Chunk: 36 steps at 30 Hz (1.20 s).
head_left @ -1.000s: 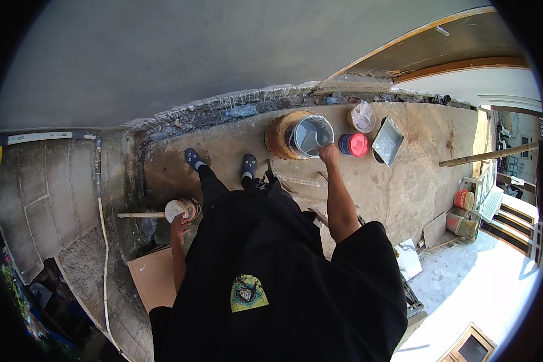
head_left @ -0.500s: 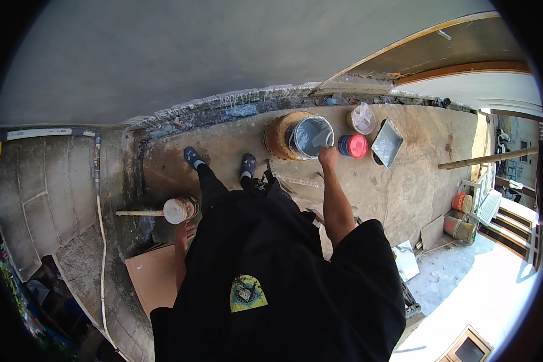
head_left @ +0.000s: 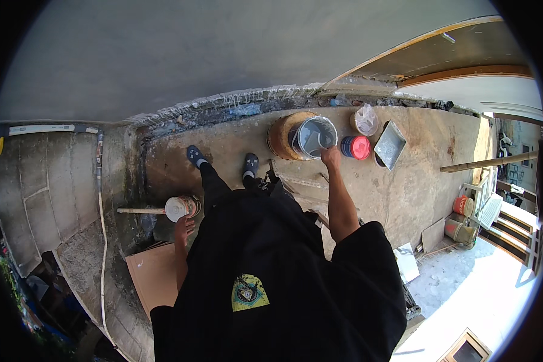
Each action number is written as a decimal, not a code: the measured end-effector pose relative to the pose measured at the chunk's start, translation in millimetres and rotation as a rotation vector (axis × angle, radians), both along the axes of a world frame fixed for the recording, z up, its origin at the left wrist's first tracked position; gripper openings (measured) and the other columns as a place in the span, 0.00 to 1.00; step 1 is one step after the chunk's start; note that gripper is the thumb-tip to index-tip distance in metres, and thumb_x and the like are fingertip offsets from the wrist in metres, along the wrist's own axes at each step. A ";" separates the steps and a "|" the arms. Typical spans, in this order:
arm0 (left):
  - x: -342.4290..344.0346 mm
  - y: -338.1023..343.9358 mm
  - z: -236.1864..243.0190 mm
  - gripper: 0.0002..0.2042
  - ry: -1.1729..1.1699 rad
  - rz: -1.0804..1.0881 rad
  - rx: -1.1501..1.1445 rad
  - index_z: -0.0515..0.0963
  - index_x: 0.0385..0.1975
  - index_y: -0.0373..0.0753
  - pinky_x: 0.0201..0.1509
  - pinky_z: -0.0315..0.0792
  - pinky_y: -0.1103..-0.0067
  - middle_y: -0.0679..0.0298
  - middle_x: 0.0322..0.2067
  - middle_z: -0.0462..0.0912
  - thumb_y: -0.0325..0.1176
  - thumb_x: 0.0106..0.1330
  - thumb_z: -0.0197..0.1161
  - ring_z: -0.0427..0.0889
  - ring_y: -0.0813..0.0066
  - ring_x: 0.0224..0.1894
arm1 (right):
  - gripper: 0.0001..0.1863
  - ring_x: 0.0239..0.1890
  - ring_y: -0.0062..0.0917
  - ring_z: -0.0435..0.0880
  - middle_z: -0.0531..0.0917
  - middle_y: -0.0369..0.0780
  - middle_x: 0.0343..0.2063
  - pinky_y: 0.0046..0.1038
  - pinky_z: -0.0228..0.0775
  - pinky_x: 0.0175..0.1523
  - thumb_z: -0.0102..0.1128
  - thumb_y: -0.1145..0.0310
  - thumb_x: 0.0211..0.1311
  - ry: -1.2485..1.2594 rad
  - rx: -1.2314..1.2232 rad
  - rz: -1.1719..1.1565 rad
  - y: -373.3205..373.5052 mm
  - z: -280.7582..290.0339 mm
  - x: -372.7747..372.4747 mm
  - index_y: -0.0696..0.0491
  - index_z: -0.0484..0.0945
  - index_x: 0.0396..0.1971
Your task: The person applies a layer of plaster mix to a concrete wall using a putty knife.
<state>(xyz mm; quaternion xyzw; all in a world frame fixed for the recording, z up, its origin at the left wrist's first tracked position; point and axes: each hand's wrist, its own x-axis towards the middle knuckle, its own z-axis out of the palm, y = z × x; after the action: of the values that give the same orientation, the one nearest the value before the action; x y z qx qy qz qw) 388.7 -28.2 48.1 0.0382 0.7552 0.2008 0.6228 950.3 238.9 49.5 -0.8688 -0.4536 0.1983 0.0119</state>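
Note:
My right hand [head_left: 330,157] is closed at the near right rim of a dark bucket [head_left: 315,136] of grey paint. Whatever sits in its fingers is too small and hidden to make out. Behind that bucket, a larger rust-brown drum [head_left: 280,136] touches it. At lower left, my left hand [head_left: 184,228] hangs with its fingers loosely apart and holds nothing. Nearest to it is a small bucket with a whitish top [head_left: 177,209], from which a pale stick [head_left: 140,210] points left.
Right of the paint bucket are a red-lidded tub [head_left: 359,147], a plastic-lined pail [head_left: 365,120] and a metal tray [head_left: 390,145]. A grey wall [head_left: 193,60] rises ahead. Cardboard [head_left: 152,273] lies at lower left. A pole [head_left: 489,160] juts in at right.
The light-coloured shape inside the paint bucket shows less now than before. My right hand has stayed at the rim; my left hand has barely moved.

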 end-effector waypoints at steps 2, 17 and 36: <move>1.4 0.6 -1.4 0.21 -0.009 0.000 -0.003 0.66 0.52 0.42 0.50 0.66 0.65 0.56 0.43 0.75 0.46 0.65 0.40 0.74 0.64 0.45 | 0.20 0.39 0.46 0.78 0.78 0.55 0.33 0.41 0.69 0.44 0.51 0.57 0.52 -0.001 -0.043 0.052 -2.7 -5.8 10.5 0.59 0.75 0.36; -6.7 -3.2 -5.1 0.19 0.008 -0.028 -0.032 0.67 0.51 0.43 0.49 0.67 0.66 0.58 0.43 0.75 0.45 0.65 0.40 0.75 0.65 0.43 | 0.20 0.39 0.46 0.78 0.79 0.52 0.33 0.42 0.69 0.43 0.50 0.55 0.55 -0.046 0.027 -0.049 -12.7 -3.6 -5.0 0.57 0.75 0.36; -11.0 -3.6 -11.1 0.22 -0.008 -0.029 -0.036 0.65 0.53 0.41 0.51 0.66 0.65 0.56 0.45 0.74 0.47 0.65 0.42 0.74 0.64 0.45 | 0.13 0.30 0.52 0.75 0.76 0.55 0.26 0.44 0.65 0.35 0.50 0.67 0.57 0.381 0.471 -0.028 -90.7 -43.3 -34.1 0.60 0.62 0.36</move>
<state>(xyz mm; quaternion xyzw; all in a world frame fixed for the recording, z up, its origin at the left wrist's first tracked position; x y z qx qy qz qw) 377.7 -31.8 37.0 0.0370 0.7556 0.1783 0.6292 916.1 148.2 6.2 -0.7954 -0.4646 0.2471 0.3006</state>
